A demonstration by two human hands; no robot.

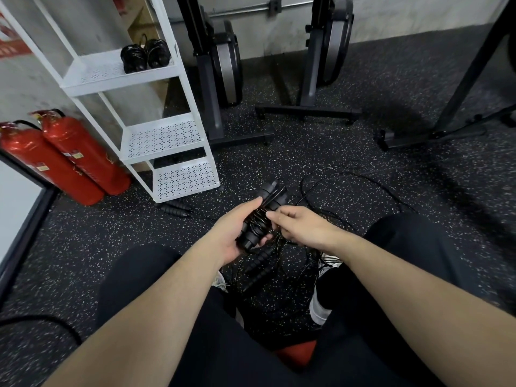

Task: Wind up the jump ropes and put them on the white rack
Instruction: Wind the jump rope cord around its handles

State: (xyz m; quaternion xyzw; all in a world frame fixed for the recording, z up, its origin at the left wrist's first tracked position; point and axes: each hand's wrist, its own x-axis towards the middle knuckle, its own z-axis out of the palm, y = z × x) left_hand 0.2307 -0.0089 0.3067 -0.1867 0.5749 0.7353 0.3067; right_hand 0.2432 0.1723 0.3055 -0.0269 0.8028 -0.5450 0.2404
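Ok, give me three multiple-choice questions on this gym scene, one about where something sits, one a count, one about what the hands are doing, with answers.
1. Where are the wound rope bundles?
A. top shelf of the white rack
B. bottom shelf
C. floor

2. How many red fire extinguishers stand beside the rack?
A. one
B. two
C. three

3. What is the left hand doing?
A. resting open
B. gripping the paired black rope handles
C. touching the rack

Answers: 1 A, two black bundles sit on the highest shelf in view. 2 B, two red cylinders lean side by side. 3 B, its fingers curl round the handles while the right hand pinches the cord.
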